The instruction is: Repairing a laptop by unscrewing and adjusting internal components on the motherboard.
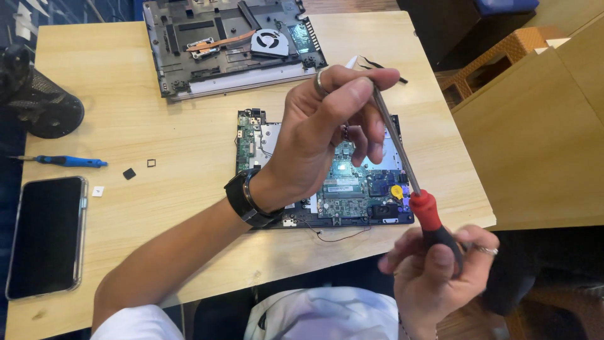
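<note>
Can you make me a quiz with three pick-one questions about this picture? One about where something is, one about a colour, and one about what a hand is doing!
1. Where does the phone lie?
A. On the table's near left corner
B. On top of the circuit board
C. Inside the laptop case

2. What colour is the small screwdriver lying alone on the table?
A. Yellow
B. Blue
C. White

3. What is the left hand doing?
A. Lying flat on the table
B. Holding the phone
C. Pinching the shaft of the big screwdriver

Answers: 1 A, the phone lies by the left edge, far from the circuit board. 2 B, its handle is blue. 3 C, the fingers close on the metal shaft while the right hand grips the red and black handle.
</note>
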